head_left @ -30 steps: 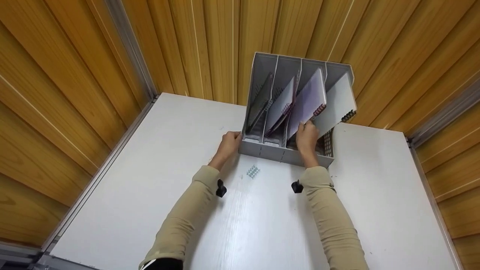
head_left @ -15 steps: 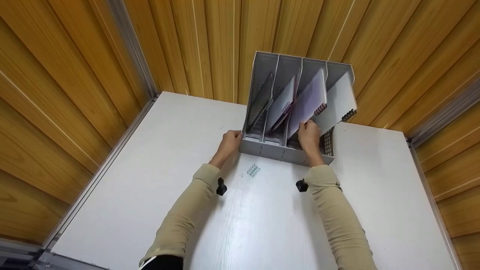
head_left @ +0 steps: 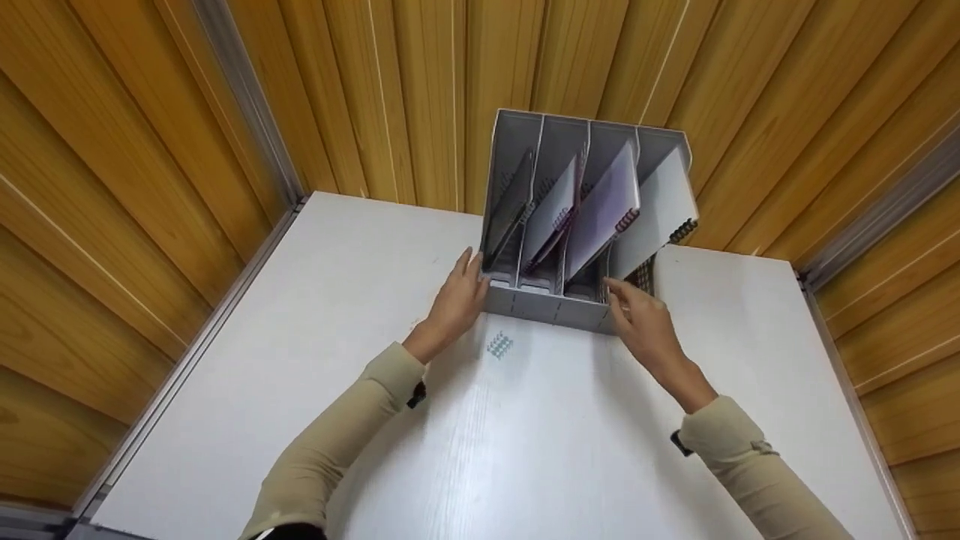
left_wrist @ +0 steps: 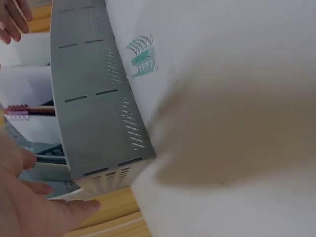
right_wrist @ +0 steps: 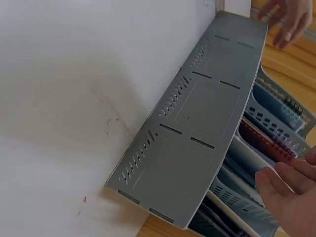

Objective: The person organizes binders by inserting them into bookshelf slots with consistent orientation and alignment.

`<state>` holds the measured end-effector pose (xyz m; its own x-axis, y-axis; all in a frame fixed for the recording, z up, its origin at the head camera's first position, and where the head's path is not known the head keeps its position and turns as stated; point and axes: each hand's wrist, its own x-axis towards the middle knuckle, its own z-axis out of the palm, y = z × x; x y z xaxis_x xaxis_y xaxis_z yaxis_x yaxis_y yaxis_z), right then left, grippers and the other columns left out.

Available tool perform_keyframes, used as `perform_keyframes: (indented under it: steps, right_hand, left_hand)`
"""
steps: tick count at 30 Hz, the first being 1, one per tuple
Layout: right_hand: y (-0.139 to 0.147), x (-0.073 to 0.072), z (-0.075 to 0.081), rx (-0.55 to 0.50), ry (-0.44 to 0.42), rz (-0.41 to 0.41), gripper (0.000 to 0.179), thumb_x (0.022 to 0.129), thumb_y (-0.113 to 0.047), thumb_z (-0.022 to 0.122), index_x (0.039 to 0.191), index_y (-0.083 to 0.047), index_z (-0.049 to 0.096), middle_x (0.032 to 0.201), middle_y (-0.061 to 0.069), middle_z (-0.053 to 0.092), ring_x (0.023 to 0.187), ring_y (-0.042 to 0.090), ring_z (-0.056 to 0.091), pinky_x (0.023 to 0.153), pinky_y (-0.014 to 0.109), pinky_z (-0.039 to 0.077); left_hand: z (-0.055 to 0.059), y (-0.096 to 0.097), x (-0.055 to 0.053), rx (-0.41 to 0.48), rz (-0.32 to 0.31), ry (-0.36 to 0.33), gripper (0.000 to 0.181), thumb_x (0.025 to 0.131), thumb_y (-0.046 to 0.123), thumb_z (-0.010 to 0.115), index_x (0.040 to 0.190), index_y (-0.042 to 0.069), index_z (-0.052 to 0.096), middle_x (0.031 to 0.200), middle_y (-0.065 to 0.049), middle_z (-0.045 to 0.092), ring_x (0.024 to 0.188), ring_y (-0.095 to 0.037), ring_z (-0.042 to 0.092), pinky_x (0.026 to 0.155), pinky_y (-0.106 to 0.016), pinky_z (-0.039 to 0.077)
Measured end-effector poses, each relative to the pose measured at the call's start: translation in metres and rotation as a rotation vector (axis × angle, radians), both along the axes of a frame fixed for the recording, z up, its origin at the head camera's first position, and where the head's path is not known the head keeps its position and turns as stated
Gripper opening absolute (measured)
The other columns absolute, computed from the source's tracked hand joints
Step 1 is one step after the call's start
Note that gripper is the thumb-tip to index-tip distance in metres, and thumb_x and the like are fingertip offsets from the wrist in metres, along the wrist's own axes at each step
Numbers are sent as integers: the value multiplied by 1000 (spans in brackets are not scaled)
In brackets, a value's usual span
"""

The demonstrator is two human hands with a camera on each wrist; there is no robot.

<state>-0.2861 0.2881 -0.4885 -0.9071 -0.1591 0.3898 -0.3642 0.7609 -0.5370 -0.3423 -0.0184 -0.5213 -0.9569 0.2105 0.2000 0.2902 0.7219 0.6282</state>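
A grey file organizer (head_left: 534,303) with several upright compartments holds spiral notebooks. From the left they are a dark notebook (head_left: 510,214), a pale one with a purple-red spiral (head_left: 551,225), a lilac notebook (head_left: 604,214) and a white notebook (head_left: 660,206) with a black spiral. All lean at a slant. At the organizer's front left corner is my left hand (head_left: 456,301), its fingers extended along the side. My right hand (head_left: 646,321) hovers by the front right edge, fingers loosely bent and holding nothing. In the right wrist view, its fingertips (right_wrist: 266,180) lie near the notebooks' edges.
A small cluster of clear teal curved pieces (head_left: 499,345) lies on the white table (head_left: 450,465) before the organizer. Wood-panelled walls (head_left: 405,112) stand behind and at both sides, with metal framing (head_left: 251,90) at the corner.
My right hand has let go of the lilac notebook and drawn back toward the front right. My left hand has loosened, its fingers straighter. The notebooks keep their slant.
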Motion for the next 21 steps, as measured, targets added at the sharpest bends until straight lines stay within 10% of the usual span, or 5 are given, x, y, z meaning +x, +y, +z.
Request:
perform_keyframes:
  steps: [9,21]
  right_hand:
    - [-2,56,11,308,-69,235,59,98,-21,69,149,2,48,152,22,47,140,45,42,111,60,36]
    - [-18,82,-7,194,43,223,47,94,-8,71,140,-3,60,141,18,59,133,37,53,105,53,45]
  left_hand:
    - [31,-2,42,-462,-240,255,61,107,49,40,160,19,33,167,-15,22,150,-45,24,117,-60,27]
    - [18,-2,67,-579,-348,288,58,108,51,37,160,27,33,167,-7,24,152,-41,23,117,-63,26]
